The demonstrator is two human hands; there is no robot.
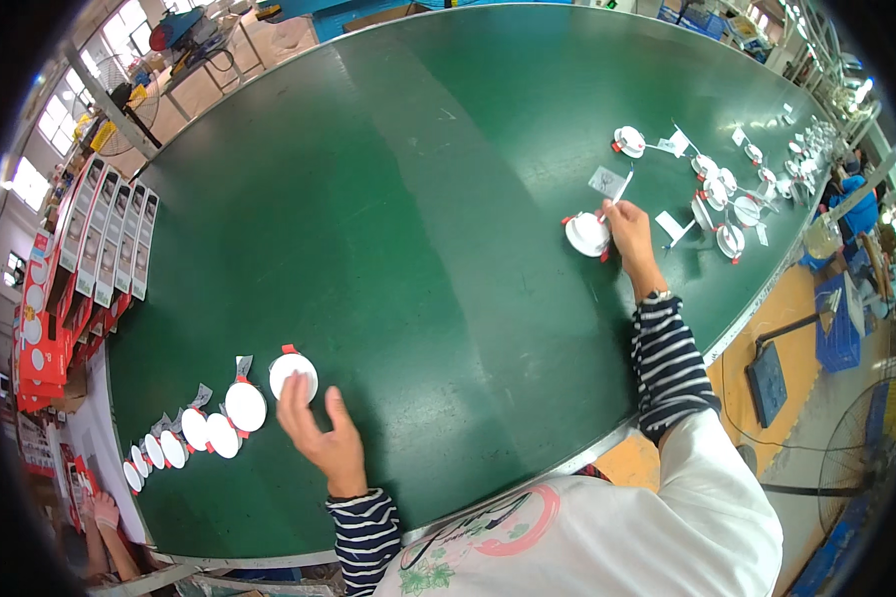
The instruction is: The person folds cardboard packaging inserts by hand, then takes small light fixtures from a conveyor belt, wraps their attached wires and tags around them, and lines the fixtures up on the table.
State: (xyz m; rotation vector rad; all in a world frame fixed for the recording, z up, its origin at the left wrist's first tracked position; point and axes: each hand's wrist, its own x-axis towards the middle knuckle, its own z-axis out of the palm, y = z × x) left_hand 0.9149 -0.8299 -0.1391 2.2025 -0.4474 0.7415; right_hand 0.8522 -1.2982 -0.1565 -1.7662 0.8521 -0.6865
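Note:
At the right, my right hand is closed in a pinch on the short cable of a white round downlight with red clips. A pale printed tag sticks out beyond its fingertips. On the left, my left hand is open, its fingers spread over the lower part of another white downlight that lies face up with a red clip showing at the top. Whether the fingers press on this disc I cannot tell. Beside it, a row of several white downlights with grey tags runs toward the table's left edge.
The green table spans the view. Several loose downlights with cables and tags lie scattered at the right. Red and white boxes are stacked off the left edge. Another person's hands show at lower left; a person in blue is at far right.

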